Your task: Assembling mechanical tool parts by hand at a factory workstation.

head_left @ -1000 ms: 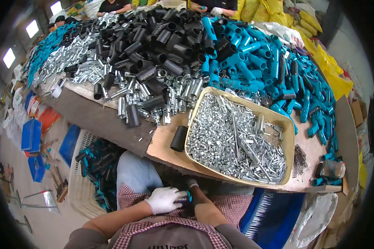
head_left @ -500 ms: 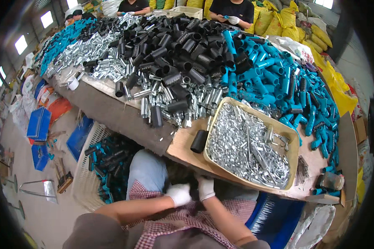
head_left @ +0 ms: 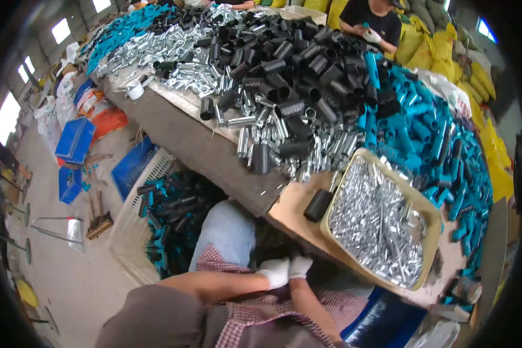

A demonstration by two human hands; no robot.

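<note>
My left hand (head_left: 274, 272) and my right hand (head_left: 300, 267), both in white gloves, are close together over my lap, below the table's front edge. Their fingers look curled in; whatever lies in them is hidden in the dark gap under the table. On the table corner above them stands a cream plastic tray (head_left: 329, 233) full of small metal pieces (head_left: 374, 214). A black tube (head_left: 318, 205) lies against its left side. A checked apron (head_left: 238, 325) covers part of my lap.
Heaps of black tubes (head_left: 284, 81), shiny metal parts (head_left: 185, 78) and teal handles (head_left: 426, 124) cover the table. A white crate (head_left: 130, 238) of teal-and-black pieces stands left of my knee, near a blue bin (head_left: 75, 139). A blue container (head_left: 383, 319) sits at right. Another person (head_left: 371, 23) works across the table.
My view has turned, so the table and tray sit farther right in the picture. Both hands remain low over my lap and are now closer together.
</note>
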